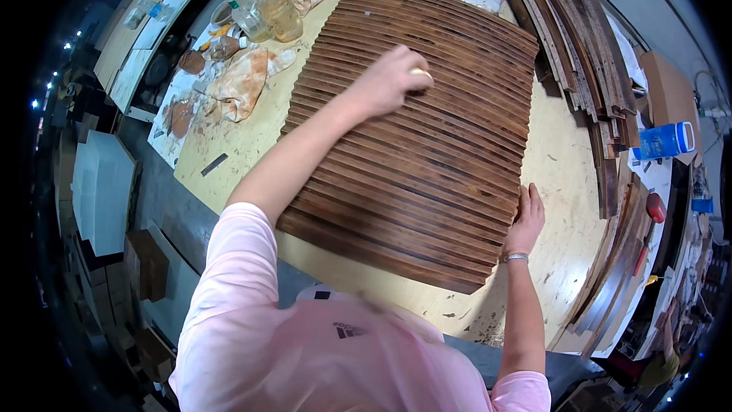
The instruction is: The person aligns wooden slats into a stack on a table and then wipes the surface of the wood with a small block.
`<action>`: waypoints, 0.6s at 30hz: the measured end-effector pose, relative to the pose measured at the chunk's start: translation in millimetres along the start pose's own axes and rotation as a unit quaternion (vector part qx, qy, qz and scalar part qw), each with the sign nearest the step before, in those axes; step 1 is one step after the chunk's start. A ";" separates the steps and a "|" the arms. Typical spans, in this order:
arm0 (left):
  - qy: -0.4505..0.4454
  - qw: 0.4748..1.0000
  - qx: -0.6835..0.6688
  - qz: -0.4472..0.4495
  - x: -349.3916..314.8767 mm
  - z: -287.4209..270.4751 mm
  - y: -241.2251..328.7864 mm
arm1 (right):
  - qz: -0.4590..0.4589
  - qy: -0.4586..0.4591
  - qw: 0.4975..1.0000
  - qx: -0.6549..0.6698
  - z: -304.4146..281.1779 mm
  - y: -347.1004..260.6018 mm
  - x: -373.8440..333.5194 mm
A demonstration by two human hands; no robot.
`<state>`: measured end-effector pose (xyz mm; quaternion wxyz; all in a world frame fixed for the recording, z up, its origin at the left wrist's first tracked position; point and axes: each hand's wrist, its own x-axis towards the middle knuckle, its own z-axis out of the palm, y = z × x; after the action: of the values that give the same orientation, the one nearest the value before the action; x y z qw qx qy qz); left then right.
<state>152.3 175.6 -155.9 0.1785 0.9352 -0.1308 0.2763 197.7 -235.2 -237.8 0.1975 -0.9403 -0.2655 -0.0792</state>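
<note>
A dark brown slatted wood panel (427,152) lies on the pale worktable, its ridges running side to side. Over its upper middle, my left hand (385,82) is closed around a small pale-edged pad (420,74); my fingers hide most of the pad, so its exact kind is unclear. My right hand (526,221) rests at the panel's right edge near the lower corner, fingers stretched forward and the palm against the edge. A bracelet (516,257) circles my right wrist.
Glass jars of yellowish liquid (279,11) and stained cloths (242,84) sit at the upper left. A small dark metal strip (214,165) lies on the worktable (560,275). Wooden strips (568,30) are stacked along the right, near a blue container (663,140) and a red-handled tool (654,207).
</note>
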 end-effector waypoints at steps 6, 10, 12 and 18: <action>0.024 0.996 0.051 -0.071 9.0 11.0 -9.8 | 0.006 -0.006 1.000 0.009 -0.8 0.1 -1.3; 0.008 1.000 -0.008 -0.018 9.7 15.7 4.3 | 0.004 -0.008 1.000 0.005 -2.1 0.4 0.3; 0.000 0.998 0.008 -0.060 4.9 15.0 0.0 | 0.011 -0.012 1.000 0.003 0.0 1.4 -1.1; -0.009 0.996 0.034 -0.086 -20.5 -13.2 -17.8 | 0.009 -0.010 1.000 0.003 -1.8 -0.1 -0.9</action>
<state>135.5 200.0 -161.7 0.1685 0.9510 -0.0424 0.2559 196.9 -236.3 -236.3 0.1988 -0.9427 -0.2594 -0.0672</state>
